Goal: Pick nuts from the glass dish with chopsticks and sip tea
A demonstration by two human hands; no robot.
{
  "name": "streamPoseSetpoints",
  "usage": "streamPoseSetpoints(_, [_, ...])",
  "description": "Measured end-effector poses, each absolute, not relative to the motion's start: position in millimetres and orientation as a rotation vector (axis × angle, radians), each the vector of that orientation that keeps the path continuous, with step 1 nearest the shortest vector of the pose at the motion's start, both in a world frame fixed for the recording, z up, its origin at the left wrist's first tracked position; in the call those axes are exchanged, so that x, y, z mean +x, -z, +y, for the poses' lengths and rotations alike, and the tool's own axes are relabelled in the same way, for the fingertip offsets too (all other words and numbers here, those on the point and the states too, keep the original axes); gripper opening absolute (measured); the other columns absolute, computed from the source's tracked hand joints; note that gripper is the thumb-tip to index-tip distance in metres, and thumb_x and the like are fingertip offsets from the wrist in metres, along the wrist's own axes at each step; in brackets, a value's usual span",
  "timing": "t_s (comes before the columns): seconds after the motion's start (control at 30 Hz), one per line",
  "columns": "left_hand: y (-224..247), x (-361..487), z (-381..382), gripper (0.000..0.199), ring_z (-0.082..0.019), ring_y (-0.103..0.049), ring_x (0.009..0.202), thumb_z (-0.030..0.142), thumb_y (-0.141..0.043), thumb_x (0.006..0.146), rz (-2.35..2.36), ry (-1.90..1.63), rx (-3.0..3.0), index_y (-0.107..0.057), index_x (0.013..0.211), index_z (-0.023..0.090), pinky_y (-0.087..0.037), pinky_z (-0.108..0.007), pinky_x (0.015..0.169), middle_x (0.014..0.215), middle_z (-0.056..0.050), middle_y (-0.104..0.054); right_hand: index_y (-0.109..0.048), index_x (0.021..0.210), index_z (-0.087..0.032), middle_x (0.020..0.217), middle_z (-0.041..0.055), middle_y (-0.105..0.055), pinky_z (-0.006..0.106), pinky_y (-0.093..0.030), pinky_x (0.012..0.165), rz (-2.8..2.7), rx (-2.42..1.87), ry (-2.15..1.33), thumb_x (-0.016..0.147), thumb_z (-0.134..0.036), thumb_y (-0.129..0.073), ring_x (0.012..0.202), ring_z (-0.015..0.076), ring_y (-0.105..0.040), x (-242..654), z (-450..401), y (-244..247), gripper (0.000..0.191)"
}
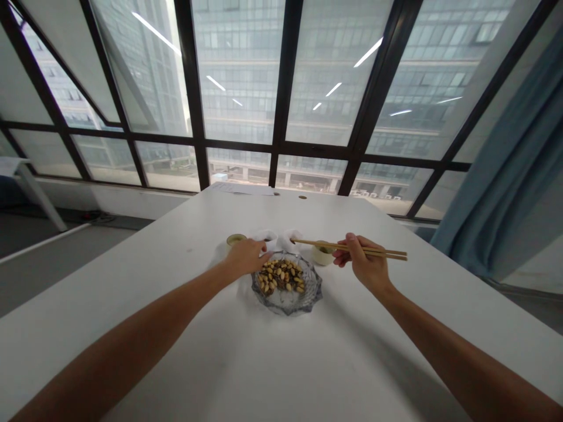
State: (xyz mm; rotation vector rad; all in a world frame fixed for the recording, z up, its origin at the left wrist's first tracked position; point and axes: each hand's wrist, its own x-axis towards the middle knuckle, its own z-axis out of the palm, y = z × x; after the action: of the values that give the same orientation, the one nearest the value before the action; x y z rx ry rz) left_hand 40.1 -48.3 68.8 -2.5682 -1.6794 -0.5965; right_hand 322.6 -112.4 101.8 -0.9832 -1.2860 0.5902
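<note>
A scalloped clear glass plate (311, 293) holds pistachios (281, 272) mixed with small dark seeds. My left hand (247, 257) is at its far left rim, fingers curled against the edge. In my right hand (367, 264) is a pair of wooden chopsticks (338, 245), pointing left above the plate's far side. Their tips reach over a crumpled-looking white thing (285, 241); a small dark bit shows at the tips, too small to name. Below the chopsticks stands a pale green cup (323, 255). Another greenish cup (236, 238) is behind my left hand, partly hidden.
The white table (176, 305) reaches toward a dark-framed window (277, 117). Papers (241, 189) and a small brown disc (302, 197) lie at its far edge. A blue curtain (501, 176) hangs on the right; a white table leg (41, 196) stands at left.
</note>
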Motion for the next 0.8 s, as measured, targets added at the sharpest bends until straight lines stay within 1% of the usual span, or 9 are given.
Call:
streamPoseSetpoints(0.07, [-71, 42, -38, 0.034, -0.033, -0.066, 0.102, 0.047, -0.06, 0.088, -1.65, 0.712, -2.507, -0.069, 0.108, 0.021, -0.049, -0.043, 0.088, 0.097, -0.012, -0.073, -0.069, 0.07, -0.017, 0.055, 0.0066, -0.07, 0.029, -0.052, 0.037, -1.274, -0.994, -0.614, 0.072, -0.074, -0.072, 0.039, 0.0173, -0.062, 322, -113, -100, 0.057])
streamPoseSetpoints(0.13, [-71, 42, -23, 0.043, -0.035, -0.061, 0.117, 0.044, -0.067, 0.084, -1.607, 0.808, -2.497, -0.064, 0.119, 0.02, -0.046, -0.047, 0.098, 0.115, -0.016, -0.071, -0.069, 0.071, -0.017, 0.055, 0.0066, -0.07, 0.029, -0.052, 0.037, -1.262, -1.006, -0.629, 0.072, -0.074, -0.072, 0.039, 0.0173, -0.062, 323, -114, -97, 0.057])
streamPoseSetpoints(0.2, [-71, 42, -8, 0.055, -0.038, -0.059, 0.121, 0.041, -0.073, 0.078, -1.649, 0.832, -2.533, -0.058, 0.126, 0.018, -0.043, -0.051, 0.103, 0.123, -0.019, -0.068, -0.068, 0.071, -0.017, 0.055, 0.0068, -0.07, 0.029, -0.052, 0.038, -1.255, -1.013, -0.636, 0.072, -0.074, -0.072, 0.04, 0.0171, -0.062, 322, -114, -94, 0.057])
streamPoseSetpoints(0.23, [-71, 41, -2, 0.058, -0.039, -0.06, 0.119, 0.04, -0.074, 0.077, -1.692, 0.817, -2.561, -0.056, 0.128, 0.018, -0.043, -0.052, 0.102, 0.123, -0.019, -0.068, -0.068, 0.071, -0.017, 0.055, 0.0069, -0.07, 0.028, -0.052, 0.038, -1.252, -1.014, -0.64, 0.073, -0.074, -0.072, 0.04, 0.0169, -0.062, 322, -113, -92, 0.057])
streamPoseSetpoints(0.3, [-70, 40, 8, 0.061, -0.037, -0.064, 0.114, 0.038, -0.074, 0.076, -1.729, 0.779, -2.633, -0.052, 0.13, 0.019, -0.045, -0.05, 0.101, 0.121, -0.017, -0.069, -0.068, 0.071, -0.017, 0.055, 0.0069, -0.07, 0.028, -0.052, 0.038, -1.236, -1.009, -0.653, 0.073, -0.074, -0.072, 0.04, 0.0166, -0.062, 322, -112, -89, 0.058])
streamPoseSetpoints(0.4, [-71, 38, 12, 0.068, -0.033, -0.065, 0.114, 0.031, -0.079, 0.071, -1.576, 0.829, -2.727, -0.05, 0.132, 0.021, -0.047, -0.046, 0.101, 0.122, -0.014, -0.069, -0.068, 0.072, -0.017, 0.055, 0.0061, -0.069, 0.027, -0.051, 0.038, -1.181, -0.992, -0.671, 0.072, -0.074, -0.073, 0.04, 0.0163, -0.062, 322, -111, -88, 0.057])
streamPoseSetpoints(0.5, [-72, 36, 10, 0.072, -0.033, -0.062, 0.116, 0.024, -0.081, 0.066, -1.43, 0.943, -2.749, -0.052, 0.132, 0.022, -0.047, -0.046, 0.103, 0.123, -0.012, -0.067, -0.067, 0.073, -0.017, 0.055, 0.0058, -0.069, 0.027, -0.051, 0.039, -1.139, -0.971, -0.663, 0.073, -0.074, -0.072, 0.041, 0.0163, -0.062, 322, -110, -90, 0.056])
streamPoseSetpoints(0.7, [-73, 34, 10, 0.068, -0.032, -0.062, 0.117, 0.027, -0.079, 0.069, -1.41, 0.945, -2.756, -0.052, 0.131, 0.023, -0.046, -0.047, 0.105, 0.124, -0.011, -0.067, -0.067, 0.075, -0.018, 0.057, 0.0051, -0.07, 0.027, -0.052, 0.04, -1.212, -0.951, -0.653, 0.078, -0.073, -0.068, 0.041, 0.0155, -0.061, 302, -93, -90, 0.055])
streamPoseSetpoints(0.8, [-73, 33, 11, 0.066, -0.033, -0.063, 0.116, 0.028, -0.08, 0.069, -1.413, 0.968, -2.757, -0.053, 0.129, 0.022, -0.047, -0.048, 0.102, 0.124, -0.013, -0.068, -0.066, 0.072, -0.019, 0.059, 0.0049, -0.071, 0.026, -0.053, 0.043, -1.331, -0.933, -0.713, 0.075, -0.072, -0.071, 0.044, 0.0148, -0.063, 286, -78, -86, 0.053])
